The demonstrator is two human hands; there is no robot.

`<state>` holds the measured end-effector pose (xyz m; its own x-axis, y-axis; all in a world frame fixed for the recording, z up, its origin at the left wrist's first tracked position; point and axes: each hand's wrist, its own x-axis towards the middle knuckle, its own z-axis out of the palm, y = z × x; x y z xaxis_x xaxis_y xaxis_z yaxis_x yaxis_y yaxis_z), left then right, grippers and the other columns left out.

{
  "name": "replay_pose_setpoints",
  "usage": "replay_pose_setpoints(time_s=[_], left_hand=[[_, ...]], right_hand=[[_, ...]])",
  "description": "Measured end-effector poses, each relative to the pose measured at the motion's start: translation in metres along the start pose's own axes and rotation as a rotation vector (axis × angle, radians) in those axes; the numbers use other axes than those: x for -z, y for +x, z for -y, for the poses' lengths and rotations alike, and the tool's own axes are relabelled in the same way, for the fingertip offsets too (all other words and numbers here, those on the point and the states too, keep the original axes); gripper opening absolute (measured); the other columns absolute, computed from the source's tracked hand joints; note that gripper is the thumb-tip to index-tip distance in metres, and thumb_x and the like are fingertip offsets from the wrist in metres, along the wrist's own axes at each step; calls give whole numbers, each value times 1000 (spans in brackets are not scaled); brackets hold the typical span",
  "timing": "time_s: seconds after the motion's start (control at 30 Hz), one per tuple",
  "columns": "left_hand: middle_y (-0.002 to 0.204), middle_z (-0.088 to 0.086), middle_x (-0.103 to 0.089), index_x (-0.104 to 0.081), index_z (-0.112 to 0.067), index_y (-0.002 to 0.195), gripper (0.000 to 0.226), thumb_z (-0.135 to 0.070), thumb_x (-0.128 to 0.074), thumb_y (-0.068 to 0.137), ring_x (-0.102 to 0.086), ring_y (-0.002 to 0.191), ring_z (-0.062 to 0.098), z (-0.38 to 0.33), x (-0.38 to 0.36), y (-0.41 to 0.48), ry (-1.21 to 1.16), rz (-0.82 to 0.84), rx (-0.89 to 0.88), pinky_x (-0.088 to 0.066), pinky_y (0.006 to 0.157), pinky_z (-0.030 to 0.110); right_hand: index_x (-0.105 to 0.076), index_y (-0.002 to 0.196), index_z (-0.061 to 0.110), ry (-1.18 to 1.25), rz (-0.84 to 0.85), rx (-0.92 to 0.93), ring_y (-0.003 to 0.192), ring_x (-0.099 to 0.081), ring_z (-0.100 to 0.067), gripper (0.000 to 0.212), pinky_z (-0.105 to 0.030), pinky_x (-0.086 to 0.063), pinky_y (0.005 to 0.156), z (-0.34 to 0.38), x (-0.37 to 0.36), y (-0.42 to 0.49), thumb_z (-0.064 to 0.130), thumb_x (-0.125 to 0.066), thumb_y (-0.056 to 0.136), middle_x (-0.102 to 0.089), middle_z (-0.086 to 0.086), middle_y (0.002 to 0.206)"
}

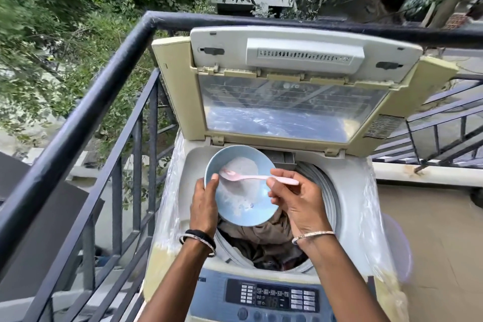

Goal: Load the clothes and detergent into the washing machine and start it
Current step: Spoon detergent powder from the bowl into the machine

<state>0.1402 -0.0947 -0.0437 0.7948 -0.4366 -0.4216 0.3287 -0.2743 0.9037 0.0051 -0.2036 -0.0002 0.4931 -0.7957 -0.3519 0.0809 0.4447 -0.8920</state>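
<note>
Our left hand (203, 206) grips the blue bowl (243, 206) of detergent powder (241, 167) over the open washing machine (366, 191). Our right hand (295, 198) pinches a pink spoon (258, 178), tip at the powder. Clothes (266, 240) lie inside.

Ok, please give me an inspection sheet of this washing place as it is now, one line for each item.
Surface: washing machine top, lid raised, control panel at the front.
Job's things: clothes in the drum; blue bowl with detergent powder; pink spoon reaching into it.
Clutter: plastic wrap on the machine's sides.
Grippers: left hand holds the bowl; right hand pinches the spoon.
Cables: nothing seen.
Surroundings: balcony railing, trees beyond.
</note>
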Motion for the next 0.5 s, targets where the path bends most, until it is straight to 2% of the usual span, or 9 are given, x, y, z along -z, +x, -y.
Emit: replay_pose_setpoints(time_s=[0.1,0.17,0.33,0.43,0.5], left_hand=[[110,-1,-67,-59,-42,105,47,-73,-52,72,-61,108,28,1,-4,-7,-13,19,-1,-46,94,63],[108,-3,-67,-60,-44,99,41,-73,-52,70,-62,106,27,1,-6,-11,-24,14,18,-46,95,61],[109,-5,-68,-61,-44,101,44,-74,-54,69,-62,107,25,2,-3,-13,-59,-10,39,-47,95,61],[101,-4,-66,-59,-46,88,37,-77,-52,68,-62,104,28,1,1,-9,-36,-34,33,-48,92,62],[98,-5,-64,-57,-47,83,35,-78,-50,68,-61,102,29,-1,2,-8,-14,-49,19,-48,91,61]], right_hand=[[-67,95,-1,148,-61,-20,54,-55,-18,14,-21,-46,51,2,-12,-2,6,-70,84,-60,-9,68],[-65,97,-3,146,-81,3,53,-55,-19,15,-21,-46,48,-1,-16,-2,8,-66,88,-59,-11,67],[-71,92,8,-183,-51,223,57,-61,-24,10,-28,-50,51,-3,2,-6,8,-61,92,-66,-14,66],[-72,92,20,-434,-73,337,59,-66,-18,10,-35,-55,57,-3,20,-5,18,-62,91,-71,-8,68],[-70,92,25,-515,-90,368,61,-69,-18,8,-41,-58,61,-6,27,-1,25,-63,89,-72,-5,70]])
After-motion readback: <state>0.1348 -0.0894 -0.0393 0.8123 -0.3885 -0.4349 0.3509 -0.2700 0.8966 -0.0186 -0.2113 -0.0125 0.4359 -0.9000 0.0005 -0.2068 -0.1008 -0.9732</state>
